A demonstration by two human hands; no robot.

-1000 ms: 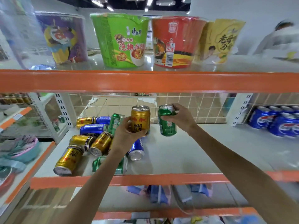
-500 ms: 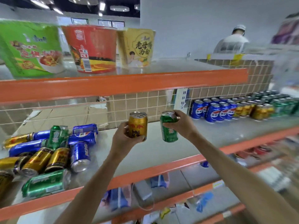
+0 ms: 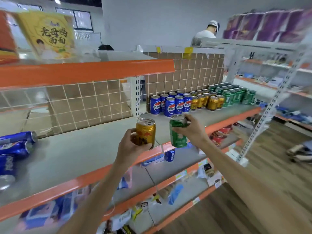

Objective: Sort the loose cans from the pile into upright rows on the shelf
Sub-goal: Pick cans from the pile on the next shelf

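**Carrying two cans to the rows**

Your left hand (image 3: 130, 146) grips a gold can (image 3: 145, 131), your right hand (image 3: 190, 130) a green can (image 3: 178, 131), both upright above the shelf's (image 3: 84, 154) front edge. Thin, slick walls probably dent; hold mid-body.

Both arms stretched forward, left hand (image 3: 130, 146) wrapped round a gold can (image 3: 145, 131), right hand (image 3: 191, 130) just beside it, gripping a green can (image 3: 178, 131) from its right.
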